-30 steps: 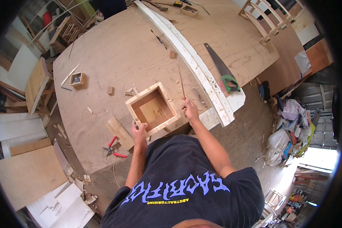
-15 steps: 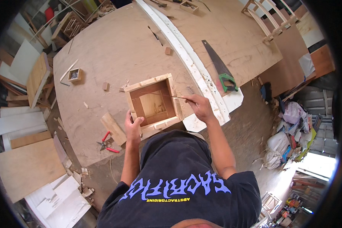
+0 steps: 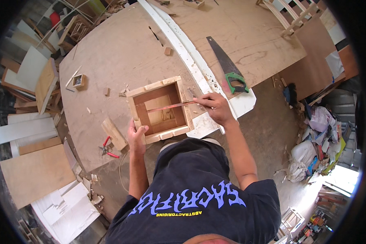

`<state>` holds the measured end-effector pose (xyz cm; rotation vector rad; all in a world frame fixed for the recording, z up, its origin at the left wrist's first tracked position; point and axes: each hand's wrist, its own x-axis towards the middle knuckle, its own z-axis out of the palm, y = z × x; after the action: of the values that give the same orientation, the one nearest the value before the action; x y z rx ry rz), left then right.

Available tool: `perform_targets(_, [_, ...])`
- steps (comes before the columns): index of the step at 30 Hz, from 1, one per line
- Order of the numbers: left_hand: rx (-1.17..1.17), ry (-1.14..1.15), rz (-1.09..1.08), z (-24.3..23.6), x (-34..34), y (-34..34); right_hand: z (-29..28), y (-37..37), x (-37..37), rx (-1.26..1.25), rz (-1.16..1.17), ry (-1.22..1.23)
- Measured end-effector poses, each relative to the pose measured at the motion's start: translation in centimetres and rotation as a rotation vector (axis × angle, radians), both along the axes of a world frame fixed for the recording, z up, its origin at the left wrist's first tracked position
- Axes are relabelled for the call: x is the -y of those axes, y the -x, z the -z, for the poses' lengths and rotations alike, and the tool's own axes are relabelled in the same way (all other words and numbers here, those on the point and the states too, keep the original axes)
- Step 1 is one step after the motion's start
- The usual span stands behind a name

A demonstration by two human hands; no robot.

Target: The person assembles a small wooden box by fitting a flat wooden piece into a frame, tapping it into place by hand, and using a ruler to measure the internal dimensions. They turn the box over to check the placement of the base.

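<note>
My left hand [image 3: 137, 134] grips the lower left corner of an open wooden box [image 3: 130, 110], its thumb over the rim. Shallow notches run along the pale rim, and the inner walls are reddish brown. My right hand [image 3: 216, 109] is closed on one end of a long, thin reddish-brown strip [image 3: 171, 106]. The strip crosses the box's right rim and reaches over its opening; its exact kind I cannot make out. Just left of my left hand lies a loose wood block [image 3: 114, 133], with red-handled pliers [image 3: 107, 148] beside it.
The box rests at the near edge of a broad plywood worktop [image 3: 114, 61]. A long white board [image 3: 187, 53] and a green-handled handsaw [image 3: 227, 67] lie to the right. A small box of hardware [image 3: 79, 80] stands far left. Boards and offcuts [image 3: 38, 166] crowd the left floor.
The strip now extends much farther left across the box opening. My right hand has shifted slightly; my left hand still holds the same corner. The whole view has shifted a little.
</note>
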<state>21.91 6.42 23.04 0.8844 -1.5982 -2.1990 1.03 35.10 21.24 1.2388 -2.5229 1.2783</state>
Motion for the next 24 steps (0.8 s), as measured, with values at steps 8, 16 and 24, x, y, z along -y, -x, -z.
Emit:
perform_targets(8, [0.062,-0.018,-0.097,0.1,-5.4,-0.6,-0.3,0.4,-5.7,0.236,0.134,0.255])
perform_targets(16, [-0.012,0.032,-0.052,0.0,-10.6,0.4,-0.4,4.3,-7.3,0.329,0.041,0.13])
perform_targets(24, [0.03,-0.022,-0.053,-0.1,-12.7,-0.6,-1.3,5.9,-8.4,0.323,-0.143,0.035])
